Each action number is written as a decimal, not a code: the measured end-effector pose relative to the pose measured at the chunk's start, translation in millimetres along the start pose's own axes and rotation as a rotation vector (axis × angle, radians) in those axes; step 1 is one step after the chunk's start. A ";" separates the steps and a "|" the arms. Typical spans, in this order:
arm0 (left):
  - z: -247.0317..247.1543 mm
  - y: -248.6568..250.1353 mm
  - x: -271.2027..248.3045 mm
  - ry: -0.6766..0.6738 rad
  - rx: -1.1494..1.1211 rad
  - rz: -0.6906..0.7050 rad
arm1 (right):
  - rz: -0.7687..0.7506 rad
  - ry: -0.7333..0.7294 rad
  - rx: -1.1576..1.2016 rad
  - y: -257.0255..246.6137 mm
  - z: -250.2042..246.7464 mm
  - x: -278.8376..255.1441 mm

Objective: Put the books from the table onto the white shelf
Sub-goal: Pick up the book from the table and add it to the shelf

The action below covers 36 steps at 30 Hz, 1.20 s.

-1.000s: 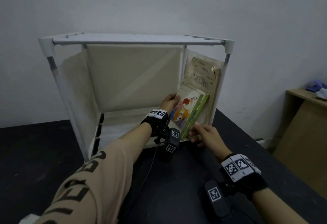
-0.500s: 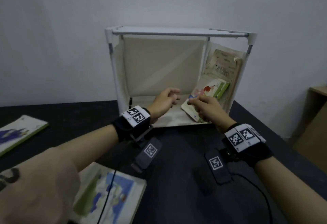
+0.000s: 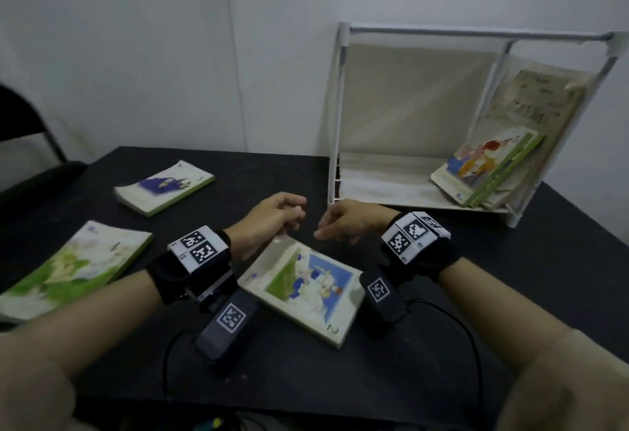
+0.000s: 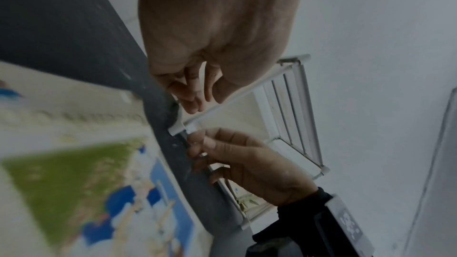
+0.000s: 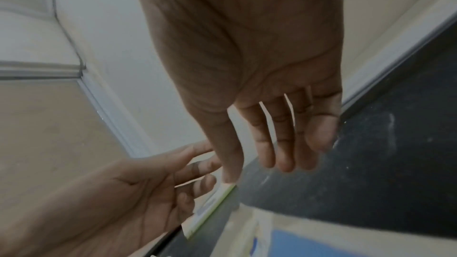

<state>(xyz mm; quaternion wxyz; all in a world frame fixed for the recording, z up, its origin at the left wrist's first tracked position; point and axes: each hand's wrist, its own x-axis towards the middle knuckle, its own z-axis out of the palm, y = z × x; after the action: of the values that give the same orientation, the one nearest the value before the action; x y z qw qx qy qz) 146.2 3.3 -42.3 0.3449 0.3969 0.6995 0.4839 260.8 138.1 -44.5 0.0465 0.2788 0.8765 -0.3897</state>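
Hands (image 3: pixel 308 217) empty; wrists confirm.

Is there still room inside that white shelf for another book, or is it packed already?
Plenty. Inside the white shelf, the floor from the left post across to the leaning books is bare. The right side is crowded: those books lean against the right wall. On the table, the dark strip before the shelf is bare too; three books lie further left.

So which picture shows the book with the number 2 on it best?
The head view: the whole number 2 book lies flat on the black table under both wrists. The left wrist view shows its blurred cover; the right wrist view only a corner.
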 end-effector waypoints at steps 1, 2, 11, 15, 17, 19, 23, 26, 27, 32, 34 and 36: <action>-2.6 -1.8 -1.8 -0.009 0.014 -0.018 | 0.039 -0.048 -0.051 1.1 0.2 2.5; -4.9 -3.1 -3.1 -0.016 0.025 -0.037 | 0.073 -0.085 -0.085 2.2 0.6 4.2; 19.0 9.1 8.1 -0.130 0.168 -0.092 | 0.221 -0.148 -0.147 29.4 -20.2 -9.7; 55.9 29.2 29.8 -0.281 0.292 -0.042 | 0.261 -0.090 -0.216 48.8 -40.4 -32.6; 78.1 40.0 41.1 -0.379 0.389 -0.020 | 0.284 -0.098 -0.196 61.4 -54.8 -46.1; 98.0 47.8 50.2 -0.451 0.476 0.002 | 0.306 -0.126 -0.166 72.6 -66.7 -58.9; 130.5 56.6 73.0 -0.498 0.575 0.037 | 0.313 -0.074 -0.123 96.1 -85.7 -75.9; 142.8 62.8 89.7 -0.453 0.607 0.016 | 0.269 0.162 -0.121 109.9 -101.5 -80.1; 145.5 65.0 95.5 -0.435 0.613 0.003 | 0.271 0.237 -0.146 114.3 -108.1 -81.7; 143.7 69.5 127.6 -0.291 0.606 -0.060 | 0.308 0.482 -0.195 141.4 -140.2 -85.9; 138.1 70.1 139.8 -0.219 0.609 -0.082 | 0.334 0.558 -0.172 152.4 -150.6 -86.6; 134.1 70.9 150.3 -0.145 0.602 -0.098 | 0.368 0.585 -0.142 161.6 -158.5 -86.8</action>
<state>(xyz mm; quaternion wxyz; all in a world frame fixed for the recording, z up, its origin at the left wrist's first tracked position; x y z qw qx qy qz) 211.0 206.4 -29.0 0.2839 0.4803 0.8033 0.2083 440.1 298.7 -15.1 -0.1178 0.5281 0.8127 -0.2162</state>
